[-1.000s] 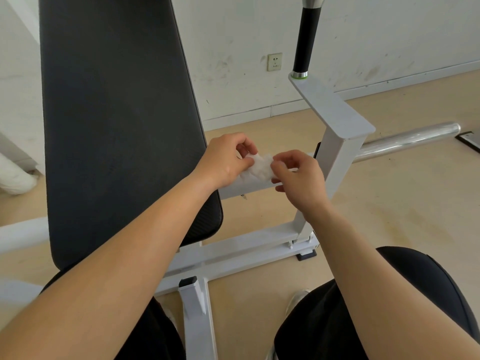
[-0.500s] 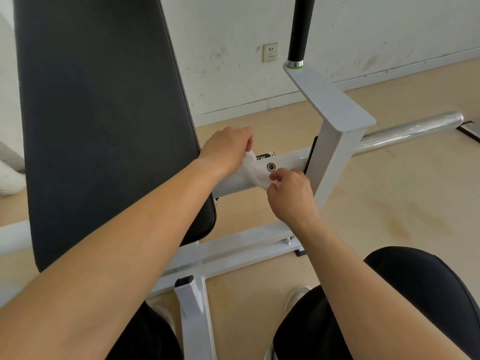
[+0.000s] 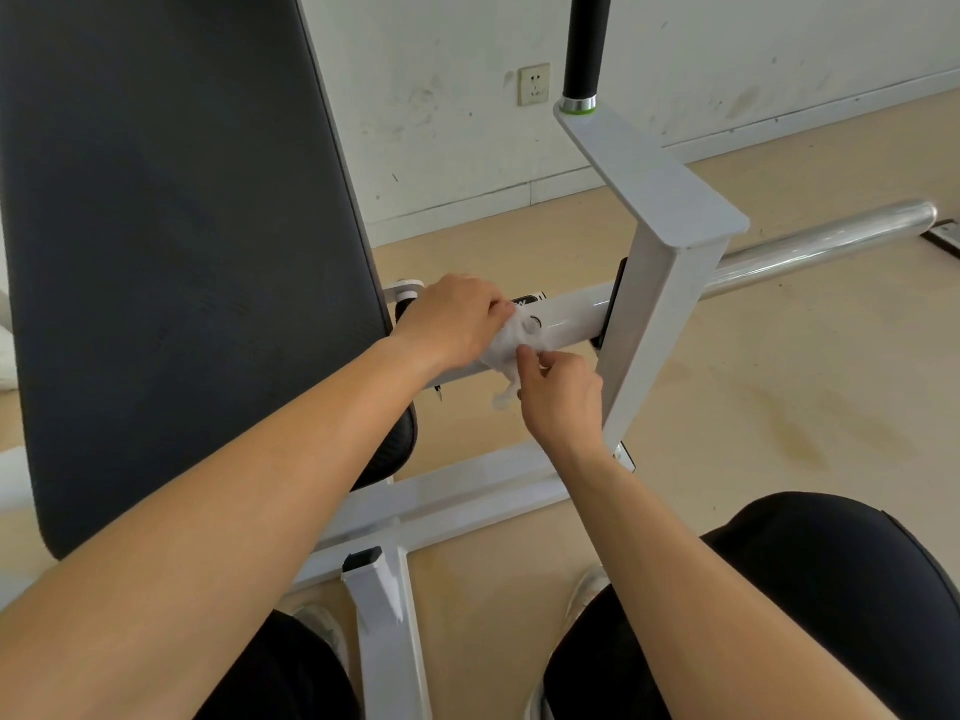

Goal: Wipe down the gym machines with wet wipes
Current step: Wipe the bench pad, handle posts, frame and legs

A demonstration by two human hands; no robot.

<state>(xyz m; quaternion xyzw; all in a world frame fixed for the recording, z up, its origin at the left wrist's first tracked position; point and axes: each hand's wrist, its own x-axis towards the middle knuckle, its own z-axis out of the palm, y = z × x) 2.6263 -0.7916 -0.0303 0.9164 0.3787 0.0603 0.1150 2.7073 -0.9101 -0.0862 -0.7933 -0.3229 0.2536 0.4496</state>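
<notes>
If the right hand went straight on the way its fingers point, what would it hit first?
The wipe it pinches, then almost at once the white bar that the wipe lies on. The right hand points up and away at that bar, though depth is hard to judge.

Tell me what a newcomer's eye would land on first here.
Both hands meet at centre frame: the left hand grips a crumpled white wet wipe against the white crossbar, while the right hand pinches the wipe's lower edge. The black back pad fills the left side, and a chrome bar stretches to the right.
</notes>
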